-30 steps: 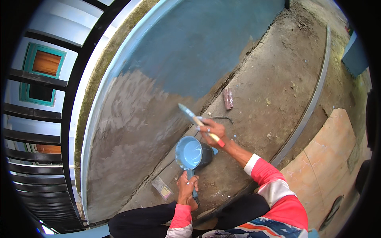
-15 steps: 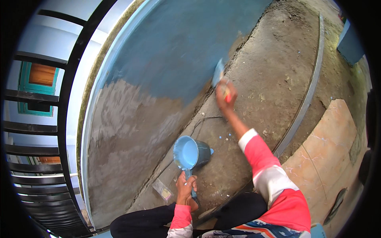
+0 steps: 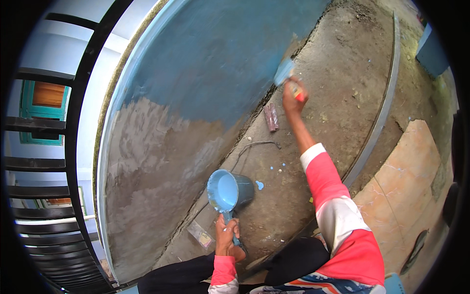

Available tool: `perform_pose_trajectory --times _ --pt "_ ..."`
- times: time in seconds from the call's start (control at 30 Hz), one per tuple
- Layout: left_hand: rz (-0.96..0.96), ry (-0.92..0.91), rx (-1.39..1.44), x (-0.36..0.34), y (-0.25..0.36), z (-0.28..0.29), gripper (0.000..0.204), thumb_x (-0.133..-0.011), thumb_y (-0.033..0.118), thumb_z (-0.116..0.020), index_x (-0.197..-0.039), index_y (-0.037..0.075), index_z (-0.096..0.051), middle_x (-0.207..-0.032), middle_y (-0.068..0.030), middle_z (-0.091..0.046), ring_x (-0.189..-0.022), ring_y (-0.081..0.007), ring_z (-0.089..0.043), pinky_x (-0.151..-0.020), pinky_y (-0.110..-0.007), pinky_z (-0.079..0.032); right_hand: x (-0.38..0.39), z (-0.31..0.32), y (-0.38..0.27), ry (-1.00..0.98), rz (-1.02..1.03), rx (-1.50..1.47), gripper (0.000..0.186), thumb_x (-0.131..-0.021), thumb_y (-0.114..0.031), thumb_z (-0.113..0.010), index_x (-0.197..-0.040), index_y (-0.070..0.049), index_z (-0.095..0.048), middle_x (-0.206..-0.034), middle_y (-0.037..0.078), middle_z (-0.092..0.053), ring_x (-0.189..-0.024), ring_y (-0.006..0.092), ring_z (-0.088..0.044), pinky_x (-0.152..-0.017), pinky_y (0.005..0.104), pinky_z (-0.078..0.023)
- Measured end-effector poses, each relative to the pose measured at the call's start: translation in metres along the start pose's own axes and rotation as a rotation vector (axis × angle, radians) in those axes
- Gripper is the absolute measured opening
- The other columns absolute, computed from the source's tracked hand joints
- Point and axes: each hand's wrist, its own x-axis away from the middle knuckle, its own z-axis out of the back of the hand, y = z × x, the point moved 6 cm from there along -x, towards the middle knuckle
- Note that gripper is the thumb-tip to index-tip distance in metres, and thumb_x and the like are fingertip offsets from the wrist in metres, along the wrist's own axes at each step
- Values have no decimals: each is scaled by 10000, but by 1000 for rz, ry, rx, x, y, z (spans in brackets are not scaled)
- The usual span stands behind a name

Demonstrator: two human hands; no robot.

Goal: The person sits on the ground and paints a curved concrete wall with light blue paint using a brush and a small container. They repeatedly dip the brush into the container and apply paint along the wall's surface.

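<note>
My left hand [image 3: 226, 234] grips the handle of a blue plastic dipper [image 3: 246, 190], which is tilted toward the wall. Light blue paint [image 3: 225, 190] shows inside it. In my right hand [image 3: 295, 96], stretched farther off, is a paintbrush [image 3: 284, 71] with a bit of red and yellow on its handle. Its bristles, coated in light blue, are at the wall's bottom edge, by the dirt ground. The low wall [image 3: 210, 59] is wet blue over its far part and bare grey cement [image 3: 147, 181] nearer me.
A black metal railing [image 3: 72, 132] runs along the left. On the ground lie a dark cable [image 3: 254, 143], a reddish-brown piece [image 3: 271, 117], a clear packet [image 3: 200, 234] and blue drips [image 3: 259, 185]. At right are a long grey strip [image 3: 379, 120], tile slabs [image 3: 409, 166] and a sandal [image 3: 414, 251].
My right hand and the brush have moved farther away and slightly right along the wall's base, uncovering the reddish-brown piece. The dipper has shifted slightly left, and a blue drip shows beside it.
</note>
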Motion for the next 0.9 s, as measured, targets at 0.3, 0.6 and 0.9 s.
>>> perform_pose_trajectory --times 0.3,0.6,0.9 --pt "-2 -1 -3 0 1 1 191 -836 -7 -548 -1023 7 -512 -593 -25 -488 -413 -110 -451 -387 -249 -404 132 -13 19 -384 -550 -360 135 -835 -126 -696 -944 -47 -698 -739 0 -645 -681 142 -626 -647 290 -529" --pt "-27 -10 16 1 4 -2 185 -839 -6 -553 -1016 16 -505 -625 -22 -499 -421 -101 -454 -387 -248 -409 71 -7 -2 -197 -97 28 101 -851 -76 -668 -930 -20 -696 -738 71 -646 -679 159 -626 -611 326 -492" --pt "-12 2 29 0 -3 10 194 -834 -20 -553 -1014 23 -493 -686 -29 -529 -443 -89 -460 -395 -243 -415 59 -5 1 -104 -254 -281 55 -889 -56 -659 -930 -23 -676 -797 34 -654 -706 112 -586 -632 302 -484"
